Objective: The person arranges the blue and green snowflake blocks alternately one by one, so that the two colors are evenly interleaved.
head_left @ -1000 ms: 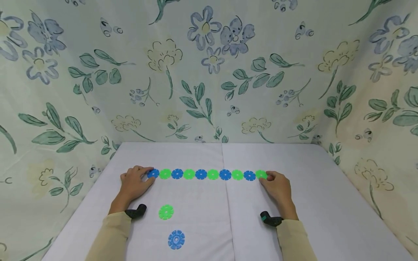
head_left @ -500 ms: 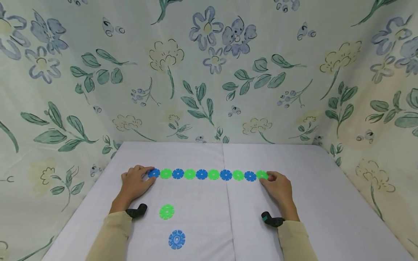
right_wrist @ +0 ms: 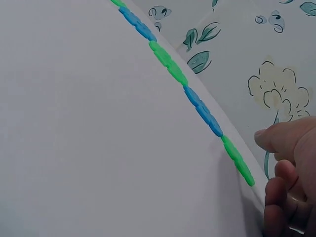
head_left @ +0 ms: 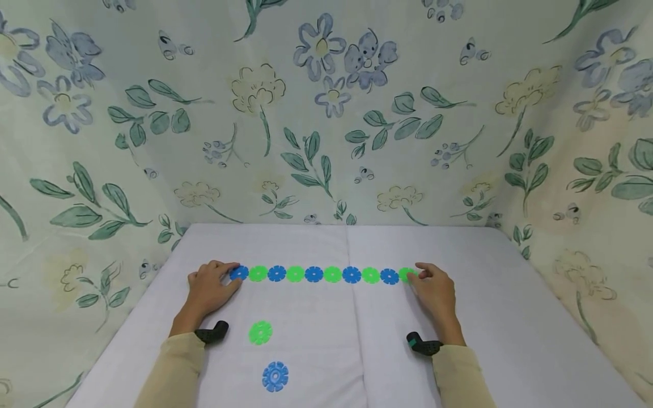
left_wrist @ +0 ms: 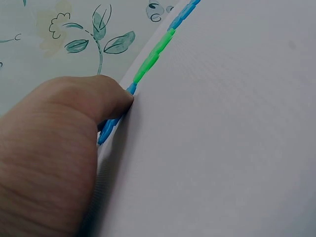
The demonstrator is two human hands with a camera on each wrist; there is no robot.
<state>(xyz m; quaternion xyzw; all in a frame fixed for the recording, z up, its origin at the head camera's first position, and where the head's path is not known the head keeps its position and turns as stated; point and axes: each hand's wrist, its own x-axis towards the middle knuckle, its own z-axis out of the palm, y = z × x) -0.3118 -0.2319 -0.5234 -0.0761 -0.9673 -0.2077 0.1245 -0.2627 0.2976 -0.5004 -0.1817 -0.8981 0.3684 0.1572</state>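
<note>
A straight row of interlocking flower-shaped discs (head_left: pixel 313 274), alternating blue and green, lies across the white table. At the row's left end, my left hand (head_left: pixel 208 288) pinches the blue end disc (head_left: pixel 238 273) between thumb and fingers; in the left wrist view the thumb (left_wrist: pixel 116 94) covers part of it. My right hand (head_left: pixel 436 292) is beside the green end disc (head_left: pixel 406 274) at the right. The right wrist view shows a gap between its thumb (right_wrist: pixel 269 138) and that green disc (right_wrist: pixel 239 160), and nothing is held. The other fingers are loosely bent.
Nearer to me, a loose green disc (head_left: pixel 261 332) and a loose blue disc (head_left: pixel 275 376) lie flat on the white cloth (head_left: pixel 306 334). Behind the table hangs a floral curtain (head_left: pixel 326 170). A small black wrist camera sits on each forearm.
My right hand has let go of the green end disc, its fingers lifting and spreading from it. The left hand keeps its pinch, and the row stays in place.
</note>
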